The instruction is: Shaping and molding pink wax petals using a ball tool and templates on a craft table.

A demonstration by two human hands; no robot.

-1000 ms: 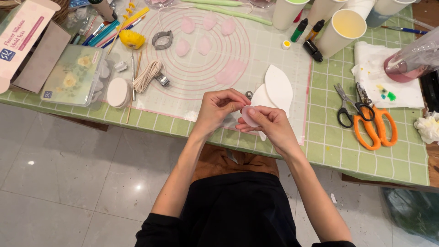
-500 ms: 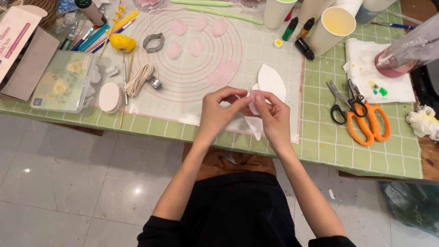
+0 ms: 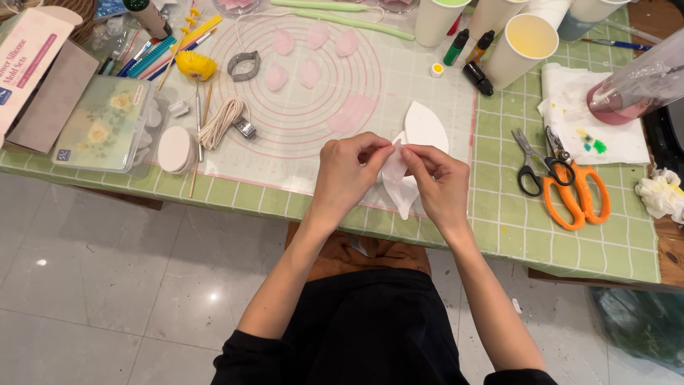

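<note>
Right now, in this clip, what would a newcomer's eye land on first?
First the two hands meeting at the table's near edge: the left hand and right hand pinch a thin pale pink petal piece between their fingertips. Just beyond lies a white leaf-shaped mould on the mat with pink rings. To the right, orange-handled scissors stand out on the green checked tablecloth.

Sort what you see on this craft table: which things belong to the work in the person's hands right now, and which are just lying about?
In use:
left hand
right hand
pale pink petal pinched between both hands
white leaf-shaped moulds just beyond the hands

Lying about:
orange scissors
black scissors
metal cutter
paper cup
coil of cord
</note>
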